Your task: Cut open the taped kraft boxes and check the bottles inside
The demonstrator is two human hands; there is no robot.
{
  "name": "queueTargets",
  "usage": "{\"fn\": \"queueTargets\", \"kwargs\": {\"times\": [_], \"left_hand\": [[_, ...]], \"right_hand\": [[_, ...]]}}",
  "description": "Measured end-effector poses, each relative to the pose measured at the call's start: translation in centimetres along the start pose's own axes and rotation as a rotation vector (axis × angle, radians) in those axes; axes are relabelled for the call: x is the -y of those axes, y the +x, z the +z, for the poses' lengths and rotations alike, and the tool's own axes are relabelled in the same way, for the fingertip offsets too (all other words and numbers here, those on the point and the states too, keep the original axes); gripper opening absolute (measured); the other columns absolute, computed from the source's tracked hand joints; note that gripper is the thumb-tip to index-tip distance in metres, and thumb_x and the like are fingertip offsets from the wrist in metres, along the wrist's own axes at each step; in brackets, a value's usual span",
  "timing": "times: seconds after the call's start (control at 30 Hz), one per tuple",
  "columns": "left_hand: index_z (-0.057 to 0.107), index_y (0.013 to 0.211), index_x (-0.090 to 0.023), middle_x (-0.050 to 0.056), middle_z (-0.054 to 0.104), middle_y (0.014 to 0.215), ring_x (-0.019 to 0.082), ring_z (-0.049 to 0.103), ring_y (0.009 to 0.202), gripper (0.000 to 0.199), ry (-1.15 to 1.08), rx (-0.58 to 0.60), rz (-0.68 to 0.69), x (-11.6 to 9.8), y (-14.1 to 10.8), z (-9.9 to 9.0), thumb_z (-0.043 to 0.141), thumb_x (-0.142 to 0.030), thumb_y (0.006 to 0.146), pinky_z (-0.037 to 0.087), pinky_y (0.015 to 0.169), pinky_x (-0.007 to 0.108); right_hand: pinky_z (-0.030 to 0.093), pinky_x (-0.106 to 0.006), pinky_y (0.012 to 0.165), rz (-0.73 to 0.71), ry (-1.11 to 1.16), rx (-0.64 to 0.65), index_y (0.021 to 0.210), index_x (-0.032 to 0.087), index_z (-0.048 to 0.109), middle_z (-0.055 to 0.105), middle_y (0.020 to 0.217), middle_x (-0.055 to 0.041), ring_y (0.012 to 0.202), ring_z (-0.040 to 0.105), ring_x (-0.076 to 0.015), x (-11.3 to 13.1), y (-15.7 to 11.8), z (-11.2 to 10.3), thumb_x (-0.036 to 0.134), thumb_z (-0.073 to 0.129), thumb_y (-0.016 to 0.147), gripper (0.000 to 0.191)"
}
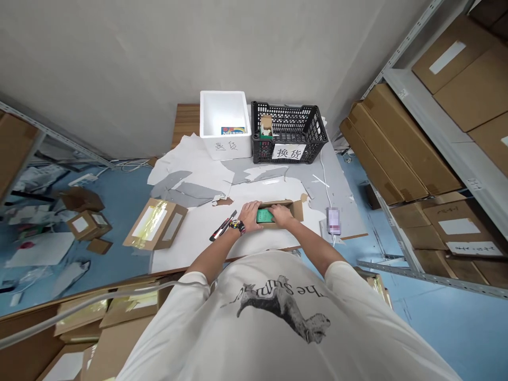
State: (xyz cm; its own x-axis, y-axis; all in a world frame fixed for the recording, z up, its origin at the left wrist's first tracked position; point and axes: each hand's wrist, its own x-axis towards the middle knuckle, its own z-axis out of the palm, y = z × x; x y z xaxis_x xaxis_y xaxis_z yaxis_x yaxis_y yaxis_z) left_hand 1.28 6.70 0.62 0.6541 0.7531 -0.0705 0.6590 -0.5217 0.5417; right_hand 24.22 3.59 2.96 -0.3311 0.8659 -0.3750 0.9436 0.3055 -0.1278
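A small open cardboard box (297, 210) lies on the paper-covered table (206, 222) in front of me, with a green item (264, 216) showing inside its left part. My left hand (250, 216) is closed round the box's left end, its fingers along the far edge and the thumb near the green item. My right hand (281, 216) reaches into the box with bent fingers at the right side of the green item; its fingertips are partly hidden. A box cutter (223, 226) lies just left of my left wrist.
A taped carton (155, 224) stands at the table's left edge. A white foam box (226, 148) and a black crate (289, 153) stand at the back. A phone (334, 220) with a cable lies at the right. Shelves with cartons (456, 226) are further right.
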Motion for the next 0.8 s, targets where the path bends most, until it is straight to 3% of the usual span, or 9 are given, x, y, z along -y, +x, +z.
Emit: {"fn": "queueTargets", "kwargs": {"times": [0.07, 0.17, 0.33, 0.8], "left_hand": [[0.048, 0.169, -0.021, 0.024, 0.051, 0.169, 0.049, 0.046, 0.155, 0.115, -0.004, 0.01, -0.016, -0.2, -0.1, -0.1, 0.095, -0.052, 0.069, 0.033, 0.131, 0.063], [0.047, 0.17, -0.021, 0.024, 0.049, 0.172, 0.049, 0.043, 0.157, 0.114, -0.003, 0.013, -0.039, -0.1, -0.3, 0.0, 0.093, -0.052, 0.071, 0.031, 0.131, 0.063], [0.043, 0.172, -0.02, 0.023, 0.05, 0.17, 0.046, 0.047, 0.157, 0.123, 0.011, -0.008, -0.031, -0.2, -0.5, 0.2, 0.095, -0.044, 0.064, 0.03, 0.135, 0.06], [0.052, 0.167, -0.023, 0.022, 0.051, 0.17, 0.048, 0.044, 0.156, 0.111, 0.028, 0.035, -0.063, -1.3, -0.8, -1.3, 0.093, -0.049, 0.067, 0.032, 0.132, 0.061]], "right_hand": [[0.059, -0.041, 0.11, -0.023, -0.028, 0.041, 0.146, 0.019, 0.072, 0.078, 0.142, -0.0158, 0.13, 0.073, -0.034, 0.7, 1.3, 0.0, 0.02, 0.085, 0.095, 0.053], [0.059, -0.041, 0.109, -0.055, -0.038, 0.067, 0.145, 0.017, 0.073, 0.079, 0.14, -0.0171, 0.126, 0.076, -0.0337, 1.1, 2.2, 0.2, 0.017, 0.085, 0.094, 0.053], [0.06, -0.042, 0.11, -0.103, -0.06, 0.059, 0.146, 0.016, 0.071, 0.078, 0.144, -0.0188, 0.128, 0.077, -0.0345, 1.1, 2.3, 0.4, 0.02, 0.089, 0.091, 0.058], [0.062, -0.041, 0.108, -0.184, -0.091, 0.036, 0.148, 0.016, 0.066, 0.076, 0.146, -0.0208, 0.125, 0.079, -0.0329, 1.5, 3.4, 1.4, 0.012, 0.084, 0.087, 0.063]]}}
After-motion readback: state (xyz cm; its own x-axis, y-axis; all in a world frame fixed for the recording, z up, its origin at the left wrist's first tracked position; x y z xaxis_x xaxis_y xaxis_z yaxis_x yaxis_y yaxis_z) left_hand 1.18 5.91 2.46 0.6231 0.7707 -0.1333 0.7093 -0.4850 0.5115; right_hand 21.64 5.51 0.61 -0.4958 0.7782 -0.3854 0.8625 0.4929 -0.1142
